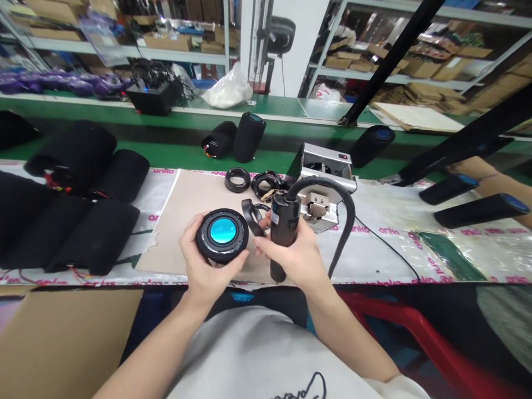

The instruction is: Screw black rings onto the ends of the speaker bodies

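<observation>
Round black blue-centred speaker cap (221, 231) is cradled by the widely curled left hand (206, 272), black cylindrical speaker body (285, 233) gripped within the closed fingers of the right hand (298, 256).

Black fabric-covered speaker tubes (97, 238) lie stacked at the left of the desk (386, 249), which is covered in plastic printed "anko". A tan sheet (199, 194) lies on it, with a black rubber ring (237, 179) at its far edge, near a silver machine (328, 160). Two blue-topped tubes (481, 210) lie at the right. Beyond, an upright speaker (249, 137) stands on a green belt (266, 158), and a white plastic bag (228, 87) sits near a black box (153, 97). The purple items (62, 84) behind look like packaged goods, though the view is too blurred to tell. Metal shelves (394, 77) hold cardboard.
</observation>
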`<act>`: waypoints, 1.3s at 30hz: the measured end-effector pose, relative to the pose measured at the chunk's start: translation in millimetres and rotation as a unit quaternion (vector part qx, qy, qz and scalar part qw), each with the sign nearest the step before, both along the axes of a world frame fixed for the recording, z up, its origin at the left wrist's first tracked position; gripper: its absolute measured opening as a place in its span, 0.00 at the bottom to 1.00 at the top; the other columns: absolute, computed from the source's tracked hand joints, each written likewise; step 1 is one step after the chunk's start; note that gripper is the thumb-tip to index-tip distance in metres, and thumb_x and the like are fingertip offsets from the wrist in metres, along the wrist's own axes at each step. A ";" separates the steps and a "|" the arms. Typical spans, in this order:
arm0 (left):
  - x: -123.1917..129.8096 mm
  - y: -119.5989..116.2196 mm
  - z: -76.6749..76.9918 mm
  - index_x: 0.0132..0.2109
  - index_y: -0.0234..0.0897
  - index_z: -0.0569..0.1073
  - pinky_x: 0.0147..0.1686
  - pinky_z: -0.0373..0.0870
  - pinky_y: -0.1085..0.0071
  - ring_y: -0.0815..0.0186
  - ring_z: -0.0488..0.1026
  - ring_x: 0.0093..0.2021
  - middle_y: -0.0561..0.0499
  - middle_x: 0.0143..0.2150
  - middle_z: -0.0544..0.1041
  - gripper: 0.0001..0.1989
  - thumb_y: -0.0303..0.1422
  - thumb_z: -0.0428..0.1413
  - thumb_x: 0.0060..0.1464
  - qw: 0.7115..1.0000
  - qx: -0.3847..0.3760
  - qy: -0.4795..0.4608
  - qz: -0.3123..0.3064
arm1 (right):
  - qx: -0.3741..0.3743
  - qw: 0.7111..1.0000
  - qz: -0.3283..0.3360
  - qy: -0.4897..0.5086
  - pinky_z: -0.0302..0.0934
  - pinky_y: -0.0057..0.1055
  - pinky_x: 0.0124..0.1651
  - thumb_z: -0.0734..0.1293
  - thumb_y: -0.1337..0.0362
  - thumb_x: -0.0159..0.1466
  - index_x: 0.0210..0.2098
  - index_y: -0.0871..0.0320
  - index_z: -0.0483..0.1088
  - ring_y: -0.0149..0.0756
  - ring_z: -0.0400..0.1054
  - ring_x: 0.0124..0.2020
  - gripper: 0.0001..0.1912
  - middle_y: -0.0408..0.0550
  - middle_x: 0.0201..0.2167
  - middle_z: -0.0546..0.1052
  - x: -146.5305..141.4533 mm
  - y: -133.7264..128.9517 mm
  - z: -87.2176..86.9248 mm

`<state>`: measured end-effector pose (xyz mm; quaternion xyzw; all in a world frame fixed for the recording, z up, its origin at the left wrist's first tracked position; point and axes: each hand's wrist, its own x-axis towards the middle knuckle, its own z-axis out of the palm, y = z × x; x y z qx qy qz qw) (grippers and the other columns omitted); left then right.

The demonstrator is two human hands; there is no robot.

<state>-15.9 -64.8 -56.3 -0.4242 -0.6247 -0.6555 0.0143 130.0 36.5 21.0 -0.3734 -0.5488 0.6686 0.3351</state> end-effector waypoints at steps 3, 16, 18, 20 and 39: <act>-18.0 -10.2 4.5 0.76 0.47 0.59 0.78 0.61 0.44 0.42 0.60 0.80 0.37 0.79 0.60 0.52 0.42 0.75 0.51 0.984 -0.027 -0.059 -0.166 | 0.000 1.000 -0.008 0.001 0.78 0.33 0.32 0.81 0.62 0.52 0.46 0.52 0.70 0.33 0.77 0.25 0.25 0.40 0.39 0.80 2.8 -0.4 3.3; -45.6 5.9 3.8 0.68 0.42 0.68 0.72 0.68 0.41 0.38 0.68 0.74 0.35 0.72 0.68 0.50 0.45 0.79 0.42 0.970 -0.056 0.013 -0.235 | 0.134 0.991 0.029 -0.008 0.78 0.31 0.46 0.81 0.67 0.57 0.43 0.54 0.74 0.33 0.80 0.39 0.18 0.43 0.42 0.84 34.4 4.0 18.4; -22.1 9.2 -3.2 0.70 0.42 0.65 0.70 0.70 0.44 0.43 0.72 0.71 0.36 0.70 0.69 0.50 0.45 0.78 0.45 0.985 -0.009 0.021 -0.168 | 0.170 0.985 0.040 -0.010 0.77 0.35 0.50 0.81 0.66 0.59 0.46 0.53 0.74 0.37 0.80 0.45 0.19 0.45 0.44 0.83 44.0 5.3 17.8; -6.0 11.8 -8.5 0.71 0.43 0.63 0.69 0.72 0.47 0.47 0.75 0.67 0.39 0.67 0.70 0.51 0.44 0.78 0.46 0.996 0.016 0.033 -0.082 | 0.206 0.977 0.051 -0.021 0.76 0.36 0.51 0.81 0.67 0.60 0.49 0.52 0.74 0.39 0.79 0.47 0.21 0.46 0.46 0.82 53.8 6.6 16.6; -22.7 11.8 1.1 0.82 0.56 0.46 0.67 0.74 0.50 0.49 0.73 0.67 0.41 0.69 0.66 0.66 0.36 0.77 0.48 0.964 -0.027 0.005 -0.263 | 0.345 0.910 0.227 -0.025 0.76 0.35 0.50 0.83 0.63 0.59 0.50 0.51 0.73 0.40 0.79 0.47 0.24 0.45 0.48 0.82 55.0 42.1 41.0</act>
